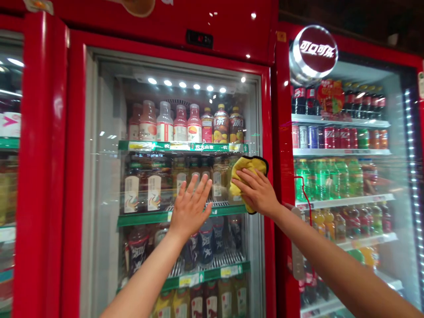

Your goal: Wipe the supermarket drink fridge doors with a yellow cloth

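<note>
Shop interior, dim ceiling, wall of red drinks fridges. Centre unit: red-framed glass fridge door (pixel 99 176), shut, ceiling lights and reflections showing on the pane.

Left hand (pixel 191 204): flat on the glass, fingers spread and pointing up, holding nothing. Sits roughly mid-door, level with the second shelf.

Right hand (pixel 256 191): palm pressing a yellow microfibre cloth with dark edging (pixel 247 170) against the glass, near the door's right frame. Fingers lie spread over the cloth rather than gripped around it. Cloth is bunched, its upper part sticking out above the hand. Hands are apart, left one slightly lower, a short gap of bare glass between them.

Behind the pane: top shelf with tall juice and tea bottles (pixel 185 123), green price strip (pixel 182 146) along the shelf edge just above the cloth. Second shelf holds brown and white-labelled bottles (pixel 142 190), partly hidden by both hands. Lower wire shelves carry dark bottles (pixel 205 243) and yellow ones at the bottom.

Right neighbour: second fridge (pixel 347 176) with a round red-and-silver logo sign (pixel 314 53) on top, rows of cola bottles, cans and green soda bottles (pixel 324 179). A grey vertical door handle (pixel 298 247) sits just under the right forearm. Left edge: a third red fridge frame (pixel 36 176), contents mostly cut off.
</note>
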